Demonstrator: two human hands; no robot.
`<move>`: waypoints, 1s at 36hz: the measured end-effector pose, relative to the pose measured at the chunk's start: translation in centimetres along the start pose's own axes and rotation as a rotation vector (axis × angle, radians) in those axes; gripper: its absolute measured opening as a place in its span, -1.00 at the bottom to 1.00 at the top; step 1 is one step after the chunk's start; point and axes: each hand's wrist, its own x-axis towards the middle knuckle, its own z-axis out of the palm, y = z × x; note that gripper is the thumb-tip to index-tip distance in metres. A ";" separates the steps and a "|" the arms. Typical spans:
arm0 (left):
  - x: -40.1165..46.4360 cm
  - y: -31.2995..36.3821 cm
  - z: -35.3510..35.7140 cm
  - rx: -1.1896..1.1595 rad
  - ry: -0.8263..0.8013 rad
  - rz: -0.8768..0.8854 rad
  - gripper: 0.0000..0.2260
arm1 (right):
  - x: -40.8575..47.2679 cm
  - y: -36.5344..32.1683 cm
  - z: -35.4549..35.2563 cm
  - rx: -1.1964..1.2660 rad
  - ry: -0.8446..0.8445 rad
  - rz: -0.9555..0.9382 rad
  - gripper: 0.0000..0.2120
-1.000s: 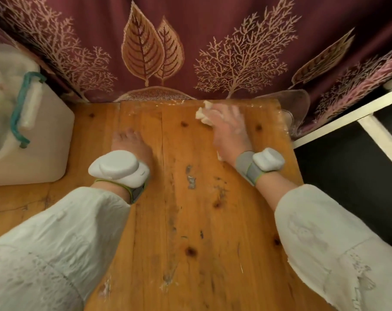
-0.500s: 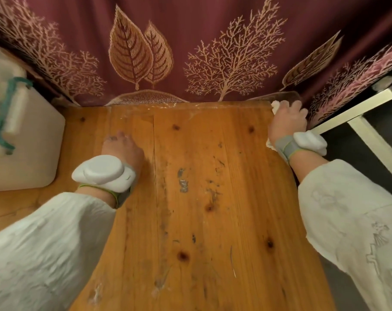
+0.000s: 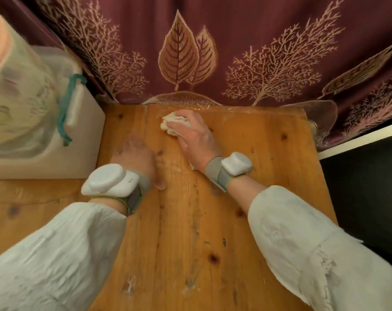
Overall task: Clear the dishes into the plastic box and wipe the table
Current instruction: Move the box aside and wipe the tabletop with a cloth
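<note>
Nearest on the table (image 3: 190, 254), bare scuffed wood shows between two pale sleeves, with no dishes on it. Further in, left of middle, the left hand (image 3: 136, 160) rests on the boards; its fingers are blurred and seem loosely bent, holding nothing. Beyond it, close to the far edge, the right hand (image 3: 190, 135) presses a cloth (image 3: 171, 123) flat against the wood, fingers spread over the wad and curled a little round its crumpled front. The cloth looks soft, light and limp, likely to bunch or slip out under a sideways push, so I judge it is best held with the palm on top and fingertips hooked over its leading fold. At the far left corner stands the box (image 3: 85, 153), teal latch on its side, something blurred inside. A curtain (image 3: 235, 52) hangs behind.
</note>
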 end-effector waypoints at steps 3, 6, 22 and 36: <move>0.1 0.1 0.2 0.022 0.055 0.019 0.00 | 1.8 -1.5 2.6 -0.068 -0.035 -0.103 -0.68; 0.5 0.6 0.4 0.040 0.085 -0.004 -0.03 | 3.3 -1.9 5.0 -0.186 -0.133 -0.217 -0.67; -0.4 0.0 -0.7 0.031 -0.024 0.043 0.06 | 1.3 6.3 -2.3 -0.332 -0.005 0.040 -0.63; 0.8 0.5 -0.3 -0.044 0.012 -0.028 0.07 | -1.5 10.8 -9.1 -0.466 0.276 0.761 -0.60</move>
